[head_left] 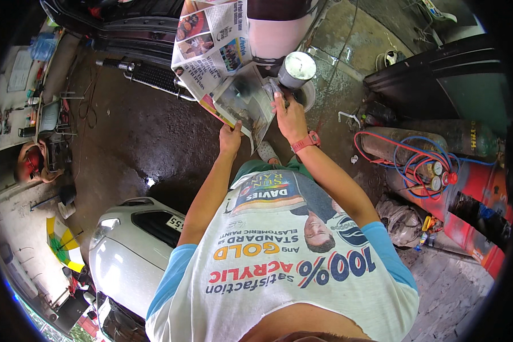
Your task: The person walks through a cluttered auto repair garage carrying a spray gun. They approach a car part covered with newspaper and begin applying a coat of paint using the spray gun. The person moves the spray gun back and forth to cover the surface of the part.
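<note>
A sheet of newspaper (239, 102) hangs over the dark car panel in front of me. My left hand (230, 138) pinches its lower edge between thumb and fingers. My right hand (290, 117), with a red watch on the wrist, is closed round what looks like a silver spray gun (272, 86). A round grey cup (297, 69) with a whitish top rises just beyond that hand and partly hides a pale round container (309, 96). Past the newspaper, a pale pinkish patch (279, 39) covers part of the panel. My fingers hide most of the gun's handle.
Gas cylinders (404, 139) with red and blue hoses (402, 162) lie at the right beside a red-and-grey panel (473, 199). A silver car (125, 242) stands behind at the left. Shelves with tools line the left wall. The dark floor (131, 131) looks wet.
</note>
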A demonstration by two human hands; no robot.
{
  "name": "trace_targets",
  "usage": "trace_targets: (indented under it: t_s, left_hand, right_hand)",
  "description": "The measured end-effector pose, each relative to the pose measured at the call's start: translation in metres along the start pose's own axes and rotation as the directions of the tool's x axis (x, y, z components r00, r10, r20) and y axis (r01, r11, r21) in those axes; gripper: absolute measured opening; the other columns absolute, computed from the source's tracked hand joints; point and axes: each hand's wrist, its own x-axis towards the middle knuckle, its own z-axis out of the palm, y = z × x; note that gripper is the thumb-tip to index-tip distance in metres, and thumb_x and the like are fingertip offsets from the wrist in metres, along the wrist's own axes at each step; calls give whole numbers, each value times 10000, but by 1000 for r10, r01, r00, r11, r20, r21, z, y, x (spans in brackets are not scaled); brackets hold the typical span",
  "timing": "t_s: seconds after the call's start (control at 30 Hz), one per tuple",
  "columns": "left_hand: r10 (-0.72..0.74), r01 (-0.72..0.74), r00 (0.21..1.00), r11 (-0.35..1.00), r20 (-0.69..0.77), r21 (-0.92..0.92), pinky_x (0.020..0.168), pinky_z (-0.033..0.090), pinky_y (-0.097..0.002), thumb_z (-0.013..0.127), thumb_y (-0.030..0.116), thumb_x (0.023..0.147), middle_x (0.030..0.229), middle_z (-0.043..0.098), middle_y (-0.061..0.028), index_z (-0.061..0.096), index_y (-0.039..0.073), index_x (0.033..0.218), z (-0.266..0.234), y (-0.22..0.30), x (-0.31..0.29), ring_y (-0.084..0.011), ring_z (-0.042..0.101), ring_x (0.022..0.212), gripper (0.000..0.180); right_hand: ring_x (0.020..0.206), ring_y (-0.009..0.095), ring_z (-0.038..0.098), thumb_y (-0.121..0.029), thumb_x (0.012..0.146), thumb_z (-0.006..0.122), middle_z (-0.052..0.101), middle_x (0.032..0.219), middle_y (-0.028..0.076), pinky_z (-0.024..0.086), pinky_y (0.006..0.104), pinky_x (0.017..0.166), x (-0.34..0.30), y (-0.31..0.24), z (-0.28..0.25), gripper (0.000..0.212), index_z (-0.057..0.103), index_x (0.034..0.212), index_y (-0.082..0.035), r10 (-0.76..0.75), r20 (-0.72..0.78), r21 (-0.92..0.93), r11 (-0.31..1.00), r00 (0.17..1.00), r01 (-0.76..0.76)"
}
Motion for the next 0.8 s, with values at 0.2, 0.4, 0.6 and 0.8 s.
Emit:
trace_targets:
  t_s: [0.2,0.4,0.6,0.8]
  left_hand:
    - [-20,20,1000,999,-2,32,770,578,-316,644,216,1031,1013,714,-89,642,-30,1154,1,9,-5,-162,688,875,275]
    - [9,-7,1000,998,20,-67,779,589,-328,635,200,1036,1042,700,-79,628,-30,1177,2,-2,0,-154,682,897,270]
    - [6,-6,1000,1000,5,-26,783,593,-330,635,200,1035,1058,699,-70,627,-19,1200,3,8,-6,-156,682,904,274]
    - [50,-51,998,998,-22,-41,737,597,-340,648,220,1024,1015,731,-118,647,-50,1167,3,4,-4,-186,715,858,306]
  right_hand:
    - [631,233,693,-433,1069,509,705,728,130,546,374,615,3,-16,10,513,649,1231,34,-50,11,17,999,999,50]
    - [671,306,716,-435,1052,528,725,779,184,551,419,662,-2,-43,5,500,666,1167,32,15,135,194,980,991,-41]
    - [626,197,681,-470,1069,499,701,743,117,515,349,569,5,-45,8,529,659,1170,24,-44,172,251,968,984,0]
    - [588,188,659,-447,1075,498,670,698,103,514,345,563,15,-37,12,516,657,1202,26,-101,105,186,979,989,81]
